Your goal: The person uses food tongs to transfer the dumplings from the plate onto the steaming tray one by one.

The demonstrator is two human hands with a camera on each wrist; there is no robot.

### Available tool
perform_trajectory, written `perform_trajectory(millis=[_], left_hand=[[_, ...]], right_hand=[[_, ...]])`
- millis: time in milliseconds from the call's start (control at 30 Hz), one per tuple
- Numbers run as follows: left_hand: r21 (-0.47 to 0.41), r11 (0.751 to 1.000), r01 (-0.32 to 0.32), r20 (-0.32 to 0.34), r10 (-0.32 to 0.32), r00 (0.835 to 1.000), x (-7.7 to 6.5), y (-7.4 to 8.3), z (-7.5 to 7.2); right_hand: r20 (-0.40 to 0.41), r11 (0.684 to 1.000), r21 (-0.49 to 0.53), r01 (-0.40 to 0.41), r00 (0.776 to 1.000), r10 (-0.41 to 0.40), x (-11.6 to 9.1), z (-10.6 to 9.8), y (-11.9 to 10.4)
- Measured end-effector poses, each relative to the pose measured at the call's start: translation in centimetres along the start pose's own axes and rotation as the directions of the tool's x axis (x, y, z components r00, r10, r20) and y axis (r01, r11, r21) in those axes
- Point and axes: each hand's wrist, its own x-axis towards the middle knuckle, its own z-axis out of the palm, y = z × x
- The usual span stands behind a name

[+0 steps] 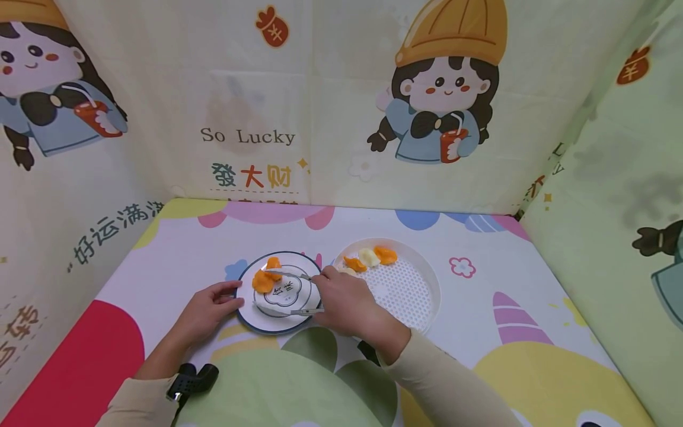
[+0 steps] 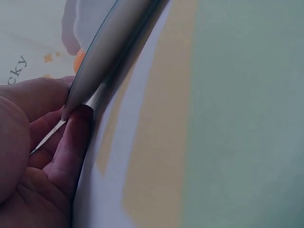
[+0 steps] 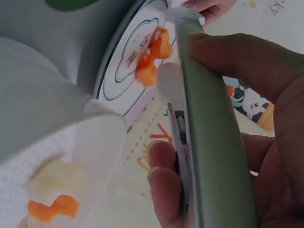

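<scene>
A white plate [image 1: 274, 325] with a dark blue rim and printed centre lies before me. Several small orange pieces [image 1: 262, 281] sit on its far left part. My left hand [image 1: 205, 312] pinches the plate's left edge, thumb above and a finger beneath, as the left wrist view shows. Tongs [image 1: 306, 311] are gripped in my right hand [image 1: 349, 302]; their green handle [image 3: 213, 123] fills the middle of the right wrist view. The two arms of the tongs stand spread over the plate, the far tip beside the orange pieces. Whether that tip touches them I cannot tell.
To the plate's right stands a round white perforated tray [image 1: 402, 290] with a raised rim. Orange and cream pieces [image 1: 369, 257] lie along its far left side; my right hand hides part of it. A printed cloth [image 1: 448, 237] covers the table, with patterned curtains [image 1: 336, 118] around.
</scene>
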Motion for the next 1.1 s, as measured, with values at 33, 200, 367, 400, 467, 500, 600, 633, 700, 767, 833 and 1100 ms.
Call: perform_trajectory(millis=[33, 200, 367, 400, 467, 500, 600, 633, 700, 767, 833, 1100], left_hand=[[-0.001, 1.0, 0.001, 0.0, -0.001, 1.0, 0.0, 0.0, 0.0], [-0.003, 1.0, 0.005, -0.009, -0.005, 1.0, 0.0, 0.0, 0.1], [-0.009, 1.0, 0.015, -0.017, -0.015, 1.0, 0.0, 0.0, 0.2], [-0.009, 1.0, 0.015, -0.017, -0.015, 1.0, 0.0, 0.1, 0.2], [-0.01, 1.0, 0.012, -0.018, -0.013, 1.0, -0.1, 0.1, 0.2], [-0.011, 1.0, 0.011, -0.018, -0.011, 1.0, -0.1, 0.1, 0.1], [-0.009, 1.0, 0.01, -0.019, -0.01, 1.0, -0.1, 0.2, 0.1], [-0.009, 1.0, 0.011, -0.019, -0.012, 1.0, -0.1, 0.2, 0.1], [-0.011, 1.0, 0.013, -0.018, -0.014, 1.0, -0.1, 0.1, 0.1], [-0.011, 1.0, 0.012, -0.016, -0.012, 1.0, -0.1, 0.1, 0.1], [-0.012, 1.0, 0.006, -0.014, -0.006, 1.0, -0.1, 0.1, 0.1], [-0.02, 1.0, -0.011, -0.012, 0.011, 1.0, -0.1, 0.0, 0.1]], right_hand=[[0.004, 1.0, 0.0, -0.001, 1.0, 0.001, 0.1, 0.0, -0.1], [0.022, 1.0, 0.008, -0.018, 1.0, 0.018, 0.6, 0.1, -0.5], [0.027, 0.999, 0.013, -0.03, 0.999, 0.03, 0.9, 0.2, -0.7], [0.029, 0.999, 0.012, -0.033, 0.999, 0.033, 0.9, 0.2, -0.7], [0.03, 0.999, 0.01, -0.036, 0.999, 0.035, 0.9, 0.2, -0.8], [0.028, 0.999, 0.011, -0.036, 0.999, 0.035, 0.9, 0.2, -0.7], [0.017, 0.999, 0.015, -0.03, 0.999, 0.029, 0.7, 0.2, -0.6], [0.012, 1.0, 0.016, -0.026, 1.0, 0.026, 0.6, 0.2, -0.5], [0.003, 0.999, 0.028, -0.023, 1.0, 0.023, 0.4, 0.2, -0.4], [-0.004, 0.999, 0.034, -0.022, 1.0, 0.022, 0.1, 0.0, -0.2], [-0.012, 0.999, 0.042, -0.022, 1.0, 0.022, -0.1, -0.1, -0.1], [-0.047, 0.993, 0.107, -0.041, 0.998, 0.046, -1.3, -0.9, 1.0]])
